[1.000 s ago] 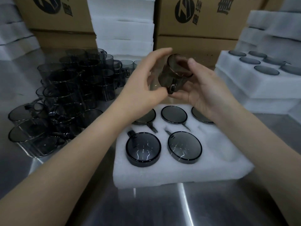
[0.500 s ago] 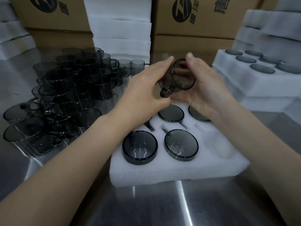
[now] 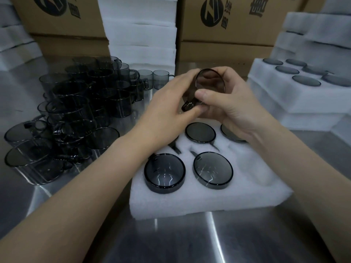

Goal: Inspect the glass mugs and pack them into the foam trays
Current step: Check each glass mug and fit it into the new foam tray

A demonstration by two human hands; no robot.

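Note:
Both hands hold one smoky grey glass mug (image 3: pixel 209 81) tilted in the air above the far side of a white foam tray (image 3: pixel 209 198). My left hand (image 3: pixel 169 109) grips its left side and handle end. My right hand (image 3: pixel 229 99) curls round its right side, thumb on the wall near the handle. The mug's round end faces me. Several mugs sit sunk in the tray's pockets, among them two at the front (image 3: pixel 164 172) (image 3: pixel 213 170). The pocket at the tray's right front (image 3: pixel 252 168) holds nothing.
A dense pile of loose grey mugs (image 3: pixel 76 114) covers the steel table (image 3: pixel 190 240) at the left. A filled foam tray (image 3: pixel 296 80) tops a stack at the right. Cardboard boxes (image 3: pixel 228 21) and stacked foam sheets (image 3: pixel 140 35) stand behind.
The mug has turned in my hands so its round end now faces me more squarely. My right thumb has come round onto its front; both hands have dropped slightly toward the tray.

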